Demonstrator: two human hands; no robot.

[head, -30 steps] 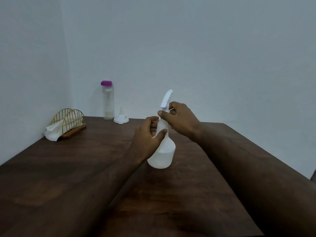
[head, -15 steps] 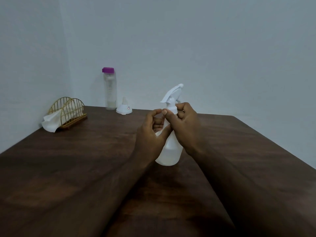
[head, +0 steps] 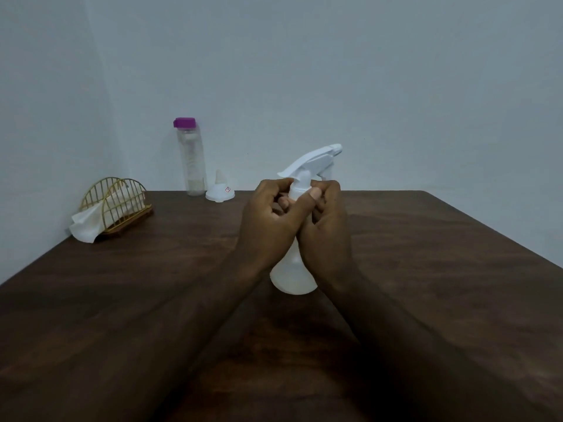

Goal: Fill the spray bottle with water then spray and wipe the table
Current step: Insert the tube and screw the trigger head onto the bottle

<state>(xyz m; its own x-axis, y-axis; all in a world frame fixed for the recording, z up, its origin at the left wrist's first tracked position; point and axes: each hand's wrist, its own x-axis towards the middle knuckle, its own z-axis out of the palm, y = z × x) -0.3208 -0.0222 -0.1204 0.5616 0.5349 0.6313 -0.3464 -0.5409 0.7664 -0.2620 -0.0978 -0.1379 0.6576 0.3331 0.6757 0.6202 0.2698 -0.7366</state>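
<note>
Open surface [head: 441, 269] right and lower left of frame. Obstacles upper left: napkin holder [head: 117, 205], purple-capped bottle [head: 192, 159], funnel [head: 220, 192]; spray bottle [head: 293, 278] centre.

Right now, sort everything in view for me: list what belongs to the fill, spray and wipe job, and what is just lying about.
Belongs to the job: spray bottle, gripped at the neck by left hand and right hand; purple-capped water bottle; white funnel; white napkins; wooden table.
Lying about: gold wire holder, which only keeps the napkins.

Gold wire holder [head: 117, 205], arched ribs on a wooden base, set near the table's [head: 152, 300] far left corner, plain pale walls [head: 365, 71] seen behind
</note>
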